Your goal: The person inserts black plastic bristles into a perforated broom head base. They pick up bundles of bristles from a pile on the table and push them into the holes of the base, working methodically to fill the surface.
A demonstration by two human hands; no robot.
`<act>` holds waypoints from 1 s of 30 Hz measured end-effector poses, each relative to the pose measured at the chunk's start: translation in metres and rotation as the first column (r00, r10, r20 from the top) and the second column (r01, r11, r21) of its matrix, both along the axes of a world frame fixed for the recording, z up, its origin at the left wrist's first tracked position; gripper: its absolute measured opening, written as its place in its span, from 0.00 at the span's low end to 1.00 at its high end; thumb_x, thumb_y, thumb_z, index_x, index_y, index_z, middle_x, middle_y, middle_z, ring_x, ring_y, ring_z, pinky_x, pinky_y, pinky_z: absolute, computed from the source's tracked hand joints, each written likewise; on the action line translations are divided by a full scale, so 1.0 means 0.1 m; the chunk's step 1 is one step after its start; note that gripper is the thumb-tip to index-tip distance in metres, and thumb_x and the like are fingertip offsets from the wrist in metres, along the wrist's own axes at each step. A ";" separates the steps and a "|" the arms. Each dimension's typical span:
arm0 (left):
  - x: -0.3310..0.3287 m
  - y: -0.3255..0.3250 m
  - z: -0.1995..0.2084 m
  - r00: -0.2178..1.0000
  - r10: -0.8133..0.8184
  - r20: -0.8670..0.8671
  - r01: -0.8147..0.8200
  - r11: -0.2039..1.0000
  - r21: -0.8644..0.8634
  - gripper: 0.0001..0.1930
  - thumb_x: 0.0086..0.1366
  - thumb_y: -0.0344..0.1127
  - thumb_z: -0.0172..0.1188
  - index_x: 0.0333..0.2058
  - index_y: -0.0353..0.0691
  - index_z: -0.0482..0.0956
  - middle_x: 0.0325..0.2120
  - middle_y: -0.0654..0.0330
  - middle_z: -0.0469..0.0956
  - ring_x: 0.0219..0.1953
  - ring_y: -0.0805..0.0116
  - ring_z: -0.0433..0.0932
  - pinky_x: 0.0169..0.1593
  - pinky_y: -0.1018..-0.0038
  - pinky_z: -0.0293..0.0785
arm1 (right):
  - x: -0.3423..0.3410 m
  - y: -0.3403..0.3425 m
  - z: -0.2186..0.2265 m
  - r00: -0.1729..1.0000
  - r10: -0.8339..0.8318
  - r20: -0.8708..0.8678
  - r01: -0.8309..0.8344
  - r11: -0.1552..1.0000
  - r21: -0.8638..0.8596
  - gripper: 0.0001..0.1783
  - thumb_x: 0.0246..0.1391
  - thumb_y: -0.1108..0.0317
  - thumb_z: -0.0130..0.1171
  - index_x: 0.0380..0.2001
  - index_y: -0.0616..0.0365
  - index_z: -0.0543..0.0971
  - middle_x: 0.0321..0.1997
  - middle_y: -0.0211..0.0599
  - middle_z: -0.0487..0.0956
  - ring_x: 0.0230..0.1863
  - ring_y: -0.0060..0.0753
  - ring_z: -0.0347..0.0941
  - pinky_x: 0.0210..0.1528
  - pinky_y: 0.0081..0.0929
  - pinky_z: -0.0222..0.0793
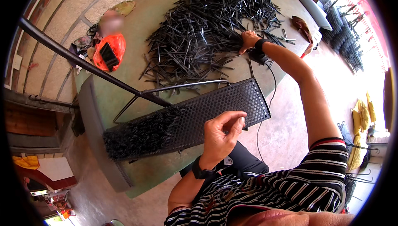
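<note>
Black strips [192, 39], upper centre, look light, stiff, probably best pinched singly mid-length; left hand [224, 137], centre, curled nearly closed, right hand [249, 40] part-open among strips, contents of both unclear.

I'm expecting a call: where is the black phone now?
At left in the head view, the black phone lies on the orange bag on the table, left of the black strip pile.

Black rod [89, 62] slants over L side of table [143, 18], barring the way btwn orange bag [118, 44] & perforated panel [224, 101]. Table lies open btwn bag & strip pile [186, 39]; thin bar [186, 85] crosses narrow panel-pile gap; cord [272, 87] hangs nr R hand [250, 40].
</note>
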State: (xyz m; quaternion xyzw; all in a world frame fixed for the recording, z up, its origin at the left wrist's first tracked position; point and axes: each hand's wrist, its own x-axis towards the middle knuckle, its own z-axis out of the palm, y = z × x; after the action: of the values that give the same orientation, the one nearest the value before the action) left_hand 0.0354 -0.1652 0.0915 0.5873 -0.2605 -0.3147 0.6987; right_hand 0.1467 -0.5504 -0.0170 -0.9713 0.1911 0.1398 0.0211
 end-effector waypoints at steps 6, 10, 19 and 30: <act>0.03 0.00 0.20 0.998 -0.054 0.014 0.054 0.999 0.000 0.07 0.61 0.27 0.57 0.37 0.31 0.78 0.23 0.62 0.77 0.25 0.80 0.74 0.29 0.85 0.71 | 0.09 -0.04 -0.03 0.998 -0.059 0.012 0.058 0.994 0.091 0.43 0.14 0.47 0.75 0.35 0.66 0.74 0.42 0.50 0.75 0.48 0.46 0.71 0.48 0.35 0.67; 0.06 0.05 0.22 0.999 -0.035 -0.007 0.035 0.999 -0.009 0.08 0.61 0.27 0.57 0.37 0.31 0.78 0.23 0.62 0.77 0.25 0.80 0.74 0.29 0.85 0.71 | 0.06 -0.01 -0.04 0.993 -0.092 0.080 0.081 0.987 0.136 0.38 0.20 0.54 0.72 0.38 0.63 0.73 0.45 0.48 0.75 0.51 0.46 0.70 0.48 0.34 0.69; 0.07 0.11 0.17 0.997 -0.002 -0.076 0.000 1.000 -0.022 0.08 0.61 0.28 0.57 0.37 0.32 0.78 0.23 0.62 0.77 0.24 0.81 0.73 0.28 0.85 0.71 | 0.10 -0.01 -0.05 0.977 -0.009 0.215 0.005 1.000 0.019 0.22 0.23 0.65 0.68 0.28 0.61 0.77 0.31 0.50 0.78 0.40 0.51 0.76 0.37 0.38 0.72; 0.11 0.07 0.30 0.981 -0.195 0.004 0.195 0.980 0.027 0.08 0.60 0.28 0.58 0.37 0.32 0.78 0.22 0.65 0.77 0.24 0.83 0.72 0.28 0.85 0.70 | 0.13 0.36 0.96 0.827 0.497 0.263 -0.396 0.847 -0.354 0.06 0.35 0.76 0.56 0.22 0.64 0.72 0.19 0.48 0.75 0.25 0.51 0.75 0.24 0.41 0.67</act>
State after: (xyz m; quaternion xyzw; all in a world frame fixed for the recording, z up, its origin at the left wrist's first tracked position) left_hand 0.0469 -0.1582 0.1220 0.5692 -0.3150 -0.3831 0.6558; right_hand 0.1601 -0.5145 0.0791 -0.9905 -0.0325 -0.0603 -0.1190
